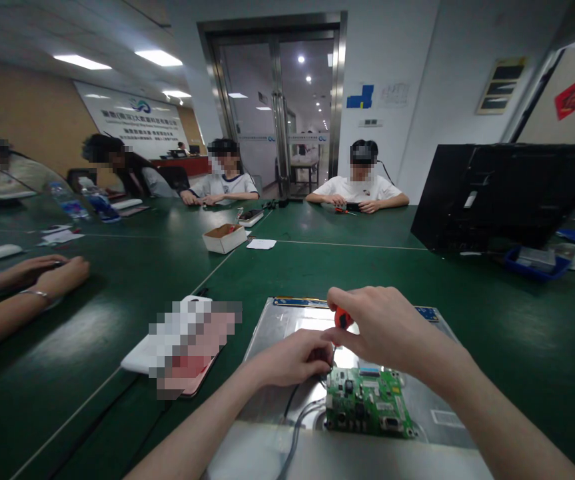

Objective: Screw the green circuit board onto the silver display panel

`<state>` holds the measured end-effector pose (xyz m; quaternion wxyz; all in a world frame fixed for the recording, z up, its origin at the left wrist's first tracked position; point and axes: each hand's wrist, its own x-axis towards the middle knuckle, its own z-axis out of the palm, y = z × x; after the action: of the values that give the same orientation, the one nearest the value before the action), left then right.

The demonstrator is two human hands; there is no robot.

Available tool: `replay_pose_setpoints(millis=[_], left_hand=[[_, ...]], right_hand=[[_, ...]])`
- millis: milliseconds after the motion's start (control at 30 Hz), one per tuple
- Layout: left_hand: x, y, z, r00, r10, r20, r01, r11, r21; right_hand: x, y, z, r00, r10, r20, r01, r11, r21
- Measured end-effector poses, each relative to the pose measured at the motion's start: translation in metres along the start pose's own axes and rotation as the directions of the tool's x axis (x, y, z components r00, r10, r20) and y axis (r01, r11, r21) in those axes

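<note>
My right hand [377, 327] is wrapped round the red and black handle of a screwdriver [342, 318], held over a flat metal display panel [272, 333]. Just below it, my left hand [294, 357] has its fingers closed near the screwdriver's lower end. What the left fingers pinch, if anything, is hidden. A green circuit board [367, 403] lies on the panel, and the hands are at its far left corner. Grey cables [297, 430] run from beside the board toward me. A narrow blue strip board [300, 302] lines the panel's far edge.
Left of the panel lie a white phone-like item [142, 353] and a pink-edged one [202, 380]. Farther off stand a small white box [224, 239] and a black monitor [507, 197]. A blue tray [537, 265] is at right. Co-workers sit round the green table [347, 267].
</note>
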<state>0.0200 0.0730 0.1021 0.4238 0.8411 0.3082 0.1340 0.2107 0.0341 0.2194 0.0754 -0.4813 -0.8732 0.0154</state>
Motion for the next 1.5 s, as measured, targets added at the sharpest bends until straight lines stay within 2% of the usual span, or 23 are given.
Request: replay_pose_setpoints(millis=[100,200,533,733,1067,1267,1500], left_hand=[[0.0,-0.004,0.002,1.0,0.004,-0.007,-0.004,1.0,0.018],[-0.001,-0.008,0.004,1.0,-0.002,-0.013,0.003,0.999,0.046],[-0.001,0.0,0.002,1.0,-0.022,0.001,0.022,1.0,0.007],[-0.001,0.002,-0.001,1.0,-0.021,-0.002,0.021,0.999,0.045],[-0.002,-0.002,0.002,1.0,-0.005,-0.029,0.007,0.998,0.062],[0.0,-0.003,0.001,1.0,-0.015,0.015,0.014,0.999,0.048],[-0.001,-0.002,0.002,1.0,-0.009,-0.02,0.009,1.0,0.03]], right_hand=[[-0.003,-0.001,-0.002,0.999,-0.038,-0.002,0.038,0.994,0.106],[-0.003,-0.002,-0.002,0.999,-0.031,-0.007,0.032,0.993,0.117],[0.001,0.001,0.007,0.996,-0.032,-0.088,0.029,0.999,-0.035],[0.002,0.002,0.008,0.996,-0.015,-0.083,0.006,0.995,-0.097],[-0.003,-0.001,0.001,0.998,-0.037,-0.045,0.04,0.998,0.051],[-0.003,-0.001,0.003,0.999,-0.019,-0.044,0.019,1.0,-0.001],[-0.004,-0.002,0.002,0.998,-0.055,-0.044,0.057,0.998,0.04]])
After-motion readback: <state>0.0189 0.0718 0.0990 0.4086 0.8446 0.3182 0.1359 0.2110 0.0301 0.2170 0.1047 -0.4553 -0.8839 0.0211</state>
